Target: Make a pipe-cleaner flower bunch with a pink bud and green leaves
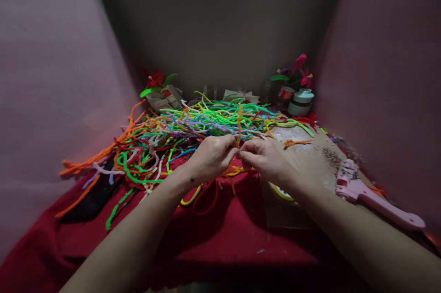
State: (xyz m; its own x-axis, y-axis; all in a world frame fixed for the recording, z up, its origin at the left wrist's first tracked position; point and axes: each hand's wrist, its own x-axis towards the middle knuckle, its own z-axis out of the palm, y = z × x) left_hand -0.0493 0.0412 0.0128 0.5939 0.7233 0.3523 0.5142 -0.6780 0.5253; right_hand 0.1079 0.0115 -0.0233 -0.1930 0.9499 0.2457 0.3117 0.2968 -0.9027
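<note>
My left hand [211,157] and my right hand [265,160] meet at the middle of the table, fingertips pinched together on an orange pipe cleaner [239,126] that stands up between them. Behind the hands lies a big tangled heap of pipe cleaners [179,132] in green, orange, purple, blue and white. Red and yellow loops [206,196] lie on the red cloth [220,238] under my wrists.
A pink glue gun [365,192] rests on a cardboard sheet [310,164] at the right. Small jars [300,101] and a pink pipe-cleaner flower [299,70] stand at the back right. A red flower [155,79] and a small box sit at the back left. Pink walls close in both sides.
</note>
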